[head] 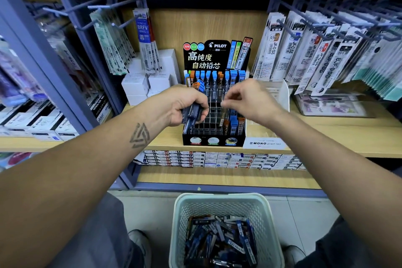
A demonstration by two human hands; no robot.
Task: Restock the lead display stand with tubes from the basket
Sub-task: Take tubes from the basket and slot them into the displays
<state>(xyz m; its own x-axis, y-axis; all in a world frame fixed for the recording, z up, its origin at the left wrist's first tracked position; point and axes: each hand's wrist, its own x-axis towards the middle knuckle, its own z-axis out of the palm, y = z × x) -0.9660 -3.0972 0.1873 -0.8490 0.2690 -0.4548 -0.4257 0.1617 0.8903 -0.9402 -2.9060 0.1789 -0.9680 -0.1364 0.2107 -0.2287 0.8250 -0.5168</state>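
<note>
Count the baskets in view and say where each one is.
1. The pale plastic basket stands on the floor between the person's feet, below the shelf, with lead tubes piled inside. Others may be out of frame.

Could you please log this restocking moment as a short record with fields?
left hand: grips a bundle of lead tubes
right hand: fingers pinched over the stand's middle slots; any tube in it is too blurred to tell
display stand: on the wooden shelf, many middle slots empty
basket: on the floor below, holding many tubes
</note>
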